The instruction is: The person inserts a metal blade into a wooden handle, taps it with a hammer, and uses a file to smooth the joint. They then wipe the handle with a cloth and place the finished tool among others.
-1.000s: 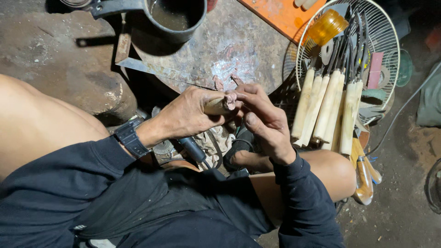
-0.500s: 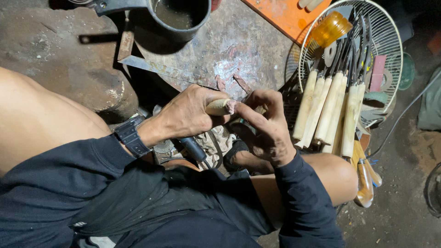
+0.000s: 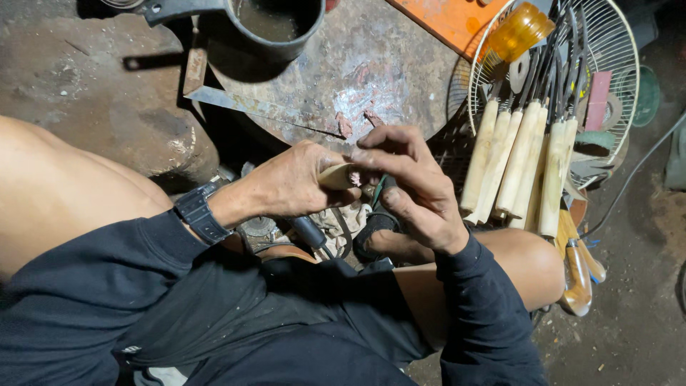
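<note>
Head view: right hand closes over the handle tip

Head camera looks down at a person seated low, both hands meeting between the knees. Left hand [image 3: 293, 187] is wrapped shut around a pale wooden handle [image 3: 336, 176], only its end poking out toward the right. Right hand [image 3: 407, 187] is now curled over that end, fingers [image 3: 386, 136] arched down and fingertips touching the tip; half a second back the fingers were lower and more tucked, and a second back they were spread looser with a thin dark rod sticking out to the upper left. That rod no longer shows, so it is hidden by the hand or pushed in; cannot tell which. Something small and green [image 3: 381, 187] sits under the right palm, grip on it unclear.

Judgement: work has moved from lining up to pressing or fitting at the handle's end.

Around: a row of finished light wooden-handled tools [image 3: 516, 161] leaning on a wire fan guard [image 3: 614, 50] to the right, a dark metal pot [image 3: 275, 25] above, a flat metal blade [image 3: 250, 107] lying on the round stone block [image 3: 400, 64], an orange board [image 3: 450, 21], a wristwatch [image 3: 196, 213] on the left wrist.
</note>
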